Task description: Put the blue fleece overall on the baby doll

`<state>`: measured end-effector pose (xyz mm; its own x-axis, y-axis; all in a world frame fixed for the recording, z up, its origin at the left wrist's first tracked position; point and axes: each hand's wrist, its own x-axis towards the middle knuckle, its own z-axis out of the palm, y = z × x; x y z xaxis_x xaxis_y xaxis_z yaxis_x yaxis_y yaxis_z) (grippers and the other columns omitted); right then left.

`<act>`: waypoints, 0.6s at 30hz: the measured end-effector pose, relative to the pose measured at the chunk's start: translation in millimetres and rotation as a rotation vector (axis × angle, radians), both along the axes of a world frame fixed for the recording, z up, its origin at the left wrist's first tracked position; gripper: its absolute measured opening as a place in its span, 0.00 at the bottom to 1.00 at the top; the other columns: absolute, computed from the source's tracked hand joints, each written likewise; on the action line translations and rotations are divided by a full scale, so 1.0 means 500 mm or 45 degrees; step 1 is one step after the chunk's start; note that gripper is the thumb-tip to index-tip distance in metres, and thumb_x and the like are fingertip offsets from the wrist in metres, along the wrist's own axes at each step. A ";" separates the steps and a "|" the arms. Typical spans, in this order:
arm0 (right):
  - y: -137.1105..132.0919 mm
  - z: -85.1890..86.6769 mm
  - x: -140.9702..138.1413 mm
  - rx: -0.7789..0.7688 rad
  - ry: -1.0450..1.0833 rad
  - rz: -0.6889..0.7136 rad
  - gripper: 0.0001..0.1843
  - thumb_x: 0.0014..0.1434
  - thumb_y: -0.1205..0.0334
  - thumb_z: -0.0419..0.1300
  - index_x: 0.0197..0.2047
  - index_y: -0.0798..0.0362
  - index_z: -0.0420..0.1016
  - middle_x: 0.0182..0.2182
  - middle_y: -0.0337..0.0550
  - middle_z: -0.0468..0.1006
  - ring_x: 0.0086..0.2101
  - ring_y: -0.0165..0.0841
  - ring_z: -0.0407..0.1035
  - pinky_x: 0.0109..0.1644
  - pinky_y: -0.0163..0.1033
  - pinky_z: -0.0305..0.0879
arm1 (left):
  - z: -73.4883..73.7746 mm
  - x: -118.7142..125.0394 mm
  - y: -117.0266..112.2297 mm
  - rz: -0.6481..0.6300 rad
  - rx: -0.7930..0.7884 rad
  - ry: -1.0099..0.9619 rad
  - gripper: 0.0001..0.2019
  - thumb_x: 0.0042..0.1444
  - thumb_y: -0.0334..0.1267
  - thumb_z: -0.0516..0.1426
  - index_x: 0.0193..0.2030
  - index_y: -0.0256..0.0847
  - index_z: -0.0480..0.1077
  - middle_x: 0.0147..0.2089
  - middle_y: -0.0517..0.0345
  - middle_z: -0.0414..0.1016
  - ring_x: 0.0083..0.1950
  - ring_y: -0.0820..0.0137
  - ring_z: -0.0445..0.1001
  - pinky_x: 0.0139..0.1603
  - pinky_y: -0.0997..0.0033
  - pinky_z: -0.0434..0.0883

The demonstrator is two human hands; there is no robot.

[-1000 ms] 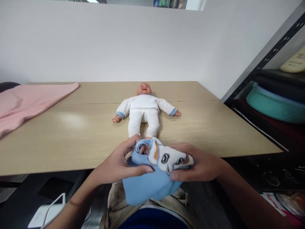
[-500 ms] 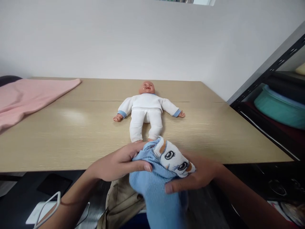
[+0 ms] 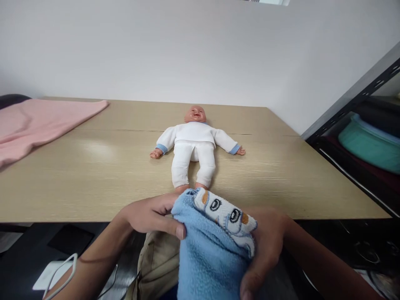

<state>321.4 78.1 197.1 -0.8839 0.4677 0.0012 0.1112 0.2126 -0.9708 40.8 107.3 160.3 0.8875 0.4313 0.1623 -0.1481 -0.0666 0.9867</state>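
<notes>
A light blue fleece cloth, with a white patch of embroidered eyes along its top edge, hangs between my two hands at the table's front edge. My left hand grips its left side, thumb in front and fingers mostly behind the fabric. On the other side, my right hand is closed around the right edge, its thumb pointing down. Just beyond the cloth a baby doll lies on its back, arms spread, in a white top with blue cuffs and white trousers. The doll's feet are partly hidden.
The doll lies on a wooden table. Pink cloth covers the table's left end. A dark shelf rack on the right holds a teal basin. White cable hangs by my left forearm, and a plain wall stands behind.
The blue cloth has been pulled flatter and wider, its bunched upper part opened out. My right hand has turned, with its thumb moving right and lower.
</notes>
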 end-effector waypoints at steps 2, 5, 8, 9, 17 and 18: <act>-0.005 -0.007 0.002 -0.115 0.023 0.161 0.25 0.54 0.43 0.83 0.45 0.52 0.86 0.41 0.42 0.88 0.48 0.40 0.83 0.52 0.37 0.83 | -0.014 -0.008 -0.004 -0.015 -0.034 -0.001 0.16 0.71 0.48 0.69 0.59 0.43 0.86 0.57 0.48 0.87 0.58 0.54 0.84 0.65 0.56 0.81; -0.016 -0.013 0.013 -0.164 0.073 0.067 0.17 0.63 0.47 0.77 0.46 0.51 0.88 0.42 0.42 0.88 0.47 0.38 0.84 0.57 0.40 0.82 | -0.026 -0.013 -0.017 -0.009 -0.076 0.033 0.18 0.73 0.50 0.67 0.63 0.44 0.84 0.61 0.47 0.86 0.61 0.54 0.82 0.67 0.55 0.80; -0.023 -0.016 0.030 -0.222 0.093 -0.226 0.22 0.65 0.45 0.76 0.57 0.48 0.88 0.52 0.44 0.89 0.57 0.41 0.83 0.66 0.46 0.79 | -0.029 -0.011 -0.032 0.069 -0.146 0.114 0.23 0.72 0.56 0.66 0.64 0.44 0.83 0.58 0.48 0.85 0.57 0.57 0.81 0.61 0.59 0.81; -0.023 -0.017 0.033 -0.257 0.074 -0.308 0.26 0.65 0.43 0.76 0.60 0.47 0.87 0.55 0.45 0.88 0.61 0.43 0.81 0.70 0.49 0.77 | -0.029 -0.009 -0.035 0.089 -0.192 0.141 0.25 0.71 0.59 0.66 0.63 0.43 0.83 0.56 0.49 0.84 0.54 0.58 0.81 0.58 0.61 0.82; -0.004 -0.028 -0.002 -0.472 0.080 -0.253 0.42 0.57 0.33 0.79 0.65 0.50 0.84 0.60 0.50 0.86 0.64 0.48 0.79 0.76 0.56 0.69 | -0.053 0.002 -0.048 -0.074 -0.485 -0.073 0.37 0.51 0.60 0.77 0.63 0.41 0.81 0.50 0.46 0.85 0.49 0.55 0.84 0.52 0.62 0.82; 0.000 -0.025 -0.010 -0.456 0.125 -0.178 0.45 0.53 0.35 0.82 0.66 0.51 0.83 0.59 0.50 0.87 0.64 0.48 0.78 0.76 0.55 0.70 | -0.056 0.001 -0.050 -0.041 -0.507 -0.083 0.40 0.51 0.59 0.77 0.65 0.40 0.80 0.50 0.44 0.86 0.51 0.52 0.85 0.54 0.58 0.82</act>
<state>316.3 77.9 184.5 -0.8154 0.5697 -0.1027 0.0184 -0.1517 -0.9883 41.5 82.2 132.4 0.8949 0.4440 0.0448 -0.2073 0.3246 0.9229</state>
